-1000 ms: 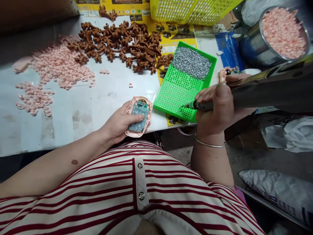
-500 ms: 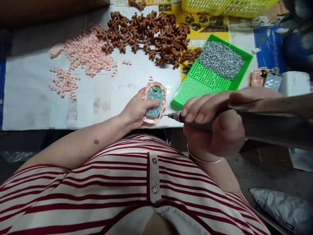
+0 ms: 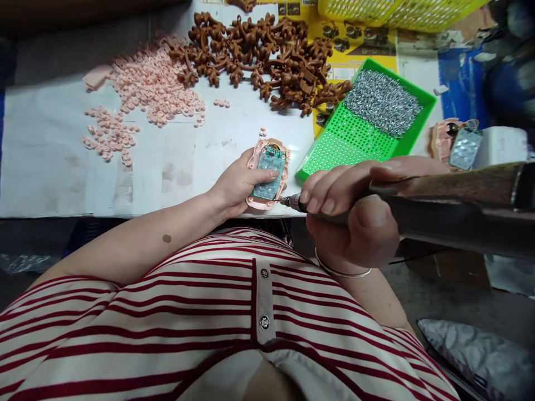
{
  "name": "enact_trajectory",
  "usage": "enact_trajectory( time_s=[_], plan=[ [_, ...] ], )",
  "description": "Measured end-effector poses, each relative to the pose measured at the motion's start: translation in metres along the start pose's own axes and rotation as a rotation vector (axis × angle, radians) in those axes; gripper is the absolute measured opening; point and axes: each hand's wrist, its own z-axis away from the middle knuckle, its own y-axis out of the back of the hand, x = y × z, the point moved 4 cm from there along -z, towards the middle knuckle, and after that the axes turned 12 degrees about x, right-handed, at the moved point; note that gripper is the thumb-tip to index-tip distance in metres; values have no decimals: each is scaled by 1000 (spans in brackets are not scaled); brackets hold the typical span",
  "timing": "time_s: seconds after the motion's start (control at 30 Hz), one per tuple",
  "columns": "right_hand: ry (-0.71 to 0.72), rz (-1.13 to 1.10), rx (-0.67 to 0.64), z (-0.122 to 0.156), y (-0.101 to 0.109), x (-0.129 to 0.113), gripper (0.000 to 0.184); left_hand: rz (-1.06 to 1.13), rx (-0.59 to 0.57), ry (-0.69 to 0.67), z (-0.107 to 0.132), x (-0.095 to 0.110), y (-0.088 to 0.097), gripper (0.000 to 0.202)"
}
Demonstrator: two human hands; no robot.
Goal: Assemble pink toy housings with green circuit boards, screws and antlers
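Observation:
My left hand [image 3: 240,184] is closed round a pink plastic housing [image 3: 261,204] just above the table's front edge, its thumb pressed on the green circuit board [image 3: 267,161] inside. In my right hand [image 3: 351,209] is a dark power screwdriver [image 3: 455,209], its body running off to the right. The screwdriver's thin tip reaches the lower right corner of the board; whether a screw sits there is too small to tell. Behind my right hand, a green perforated tray [image 3: 343,142] holds a heap of small silver screws [image 3: 382,103].
Small pink plastic parts [image 3: 154,83] lie heaped at the left, with brown branch-like plastic parts [image 3: 267,55] across the back. A yellow basket [image 3: 401,14] stands behind. At the right, another pink housing with a board [image 3: 453,142] rests beside a white block [image 3: 504,146].
My right hand has brought the screwdriver leftward, and its tip has gone from just off the housing's edge to the board's lower corner. The view has shifted slightly.

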Motion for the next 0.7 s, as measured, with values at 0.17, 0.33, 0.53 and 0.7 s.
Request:
enact_trajectory(
  time_s=[0.17,0.33,0.53,0.7],
  plan=[
    [189,-202,21,-4,-5,-7,13,-2,-11,-1,-1,0,1,50],
    [168,-164,69,-6,-5,-5,14,5,-19,-1,-1,0,1,49],
    [174,-112,98,-5,-3,-5,21,2,-14,3,-2,-1,1,47],
    [165,-157,30,-1,-1,-4,13,18,-31,18,-3,-1,0,43]
  ],
)
